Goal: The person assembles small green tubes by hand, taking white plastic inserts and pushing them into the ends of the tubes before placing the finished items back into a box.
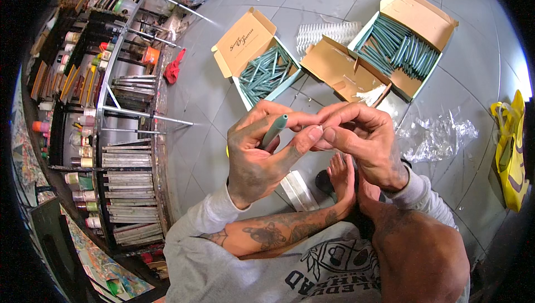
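My left hand (249, 155) is closed, with a slim green pen-like stick (275, 130) held between palm and fingers, its rounded end pointing up. Its thumb and forefinger meet the fingertips of my right hand (365, 144), which is closed in a pinch. A tiny pale bit shows between the fingertips, too small to name. Beyond my hands, an open cardboard box (245, 92) holds a jumble of similar green sticks (268, 74). To its right, another open box (446, 27) holds more green sticks (398, 49), lying more in line.
An open brown carton (329, 66) sits between the boxes, beside a clear ridged plastic tray (326, 34). Crumpled clear plastic (437, 136) and a yellow bag (510, 150) lie to the right. Shelving with bottles and stacked frames (128, 183) and a metal rack (120, 52) stand left.
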A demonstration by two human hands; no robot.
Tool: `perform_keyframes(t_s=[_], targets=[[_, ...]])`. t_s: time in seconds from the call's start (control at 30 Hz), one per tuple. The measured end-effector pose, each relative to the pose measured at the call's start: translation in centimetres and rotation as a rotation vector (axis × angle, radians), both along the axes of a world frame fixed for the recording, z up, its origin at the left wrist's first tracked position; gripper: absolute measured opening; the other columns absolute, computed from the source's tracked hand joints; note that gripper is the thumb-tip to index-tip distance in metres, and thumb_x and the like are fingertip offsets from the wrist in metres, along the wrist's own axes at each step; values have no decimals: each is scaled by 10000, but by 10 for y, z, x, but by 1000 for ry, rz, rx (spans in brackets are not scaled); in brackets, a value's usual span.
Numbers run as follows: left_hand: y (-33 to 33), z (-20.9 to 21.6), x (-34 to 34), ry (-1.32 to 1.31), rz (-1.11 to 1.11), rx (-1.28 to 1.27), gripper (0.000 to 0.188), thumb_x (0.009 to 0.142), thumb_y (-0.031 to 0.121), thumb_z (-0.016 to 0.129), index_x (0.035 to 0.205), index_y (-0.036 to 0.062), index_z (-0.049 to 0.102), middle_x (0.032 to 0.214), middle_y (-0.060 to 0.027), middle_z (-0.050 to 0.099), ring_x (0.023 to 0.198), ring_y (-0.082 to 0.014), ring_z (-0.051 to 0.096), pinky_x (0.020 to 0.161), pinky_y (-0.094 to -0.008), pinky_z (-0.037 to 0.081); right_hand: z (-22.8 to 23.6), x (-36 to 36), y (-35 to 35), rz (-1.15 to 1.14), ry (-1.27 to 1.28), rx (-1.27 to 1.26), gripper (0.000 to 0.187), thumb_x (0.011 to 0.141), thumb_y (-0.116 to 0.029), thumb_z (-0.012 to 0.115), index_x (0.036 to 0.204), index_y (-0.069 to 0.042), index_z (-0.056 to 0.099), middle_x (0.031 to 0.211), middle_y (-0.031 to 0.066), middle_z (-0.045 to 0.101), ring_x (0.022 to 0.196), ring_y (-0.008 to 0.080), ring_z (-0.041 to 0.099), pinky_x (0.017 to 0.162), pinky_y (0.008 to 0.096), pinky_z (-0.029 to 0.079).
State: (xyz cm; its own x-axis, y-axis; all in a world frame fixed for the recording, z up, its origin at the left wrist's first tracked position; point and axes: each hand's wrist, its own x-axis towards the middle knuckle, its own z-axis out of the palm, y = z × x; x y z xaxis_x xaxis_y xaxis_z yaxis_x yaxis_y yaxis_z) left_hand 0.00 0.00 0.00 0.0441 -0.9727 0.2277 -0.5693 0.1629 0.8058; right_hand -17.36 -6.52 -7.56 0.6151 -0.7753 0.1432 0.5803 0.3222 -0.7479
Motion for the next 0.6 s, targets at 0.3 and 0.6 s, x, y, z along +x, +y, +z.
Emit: perform_keyframes(t_s=[0.3,0.6], targets=[[-4,20,6,352,-46,353,185,916,121,723,966,-57,719,886,-85,712,798,-123,653,715,-259,536,-1,-2,-2,-22,-38,-49,134,968,-64,623,1002,59,667,993,135,656,908,189,664,823,331,553],[0,18,6,548,-58,417,194,911,58,710,1019,-102,692,894,-154,722,833,-186,702,778,-299,591,2,-5,-4,63,-8,-75,157,970,-89,634,1009,61,661,1020,147,650,915,210,678,809,339,586]])
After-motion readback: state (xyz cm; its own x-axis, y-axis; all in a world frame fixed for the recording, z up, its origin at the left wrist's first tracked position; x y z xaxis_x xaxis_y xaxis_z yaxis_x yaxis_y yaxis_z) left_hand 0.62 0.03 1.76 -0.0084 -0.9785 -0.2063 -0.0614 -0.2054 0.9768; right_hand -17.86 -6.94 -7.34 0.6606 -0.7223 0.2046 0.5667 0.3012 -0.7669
